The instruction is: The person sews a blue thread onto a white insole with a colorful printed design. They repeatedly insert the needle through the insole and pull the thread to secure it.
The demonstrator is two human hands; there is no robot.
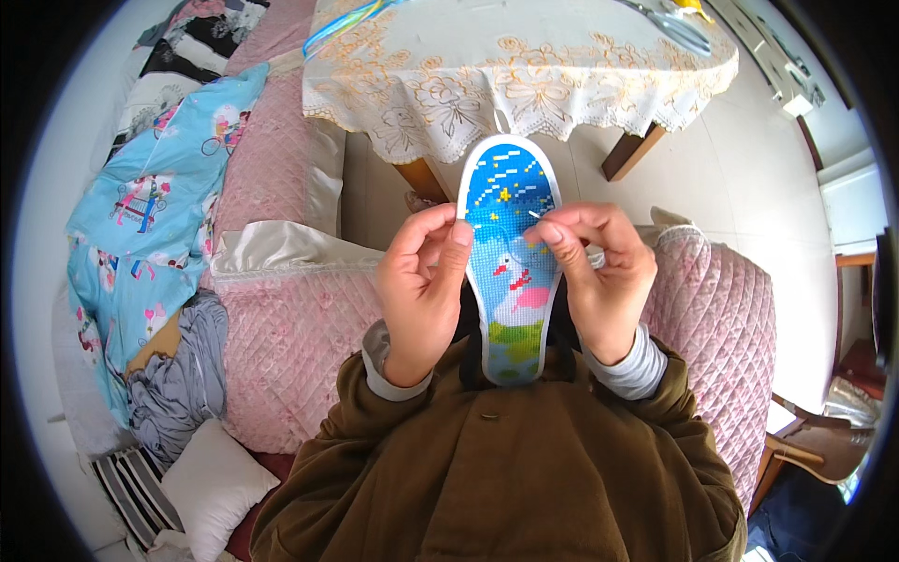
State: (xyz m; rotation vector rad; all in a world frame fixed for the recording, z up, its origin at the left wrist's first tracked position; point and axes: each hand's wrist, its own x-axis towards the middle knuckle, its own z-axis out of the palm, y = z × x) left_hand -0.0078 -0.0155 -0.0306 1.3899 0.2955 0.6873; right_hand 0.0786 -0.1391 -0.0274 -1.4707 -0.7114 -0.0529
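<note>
A cross-stitch insole (511, 281) with a white edge lies upright before me, its wide end towards the table. It bears a blue sky with white and yellow stitches, a white bird with a red beak, and green below. My left hand (428, 281) pinches its left edge between thumb and fingers. My right hand (597, 267) is over its right side, thumb and forefinger close together near a short white stitch or thread end. A thin thread seems to loop over the insole by the fingertips. Whether a needle is between them cannot be seen.
Ahead stands a table with a lace-patterned white cloth (449, 77), bearing scissors (674, 31) and a bundle of coloured thread (344, 28). A pink quilted sofa cover (295, 337) surrounds me. At the left are blue printed fabric (175, 161) and a white cushion (214, 485).
</note>
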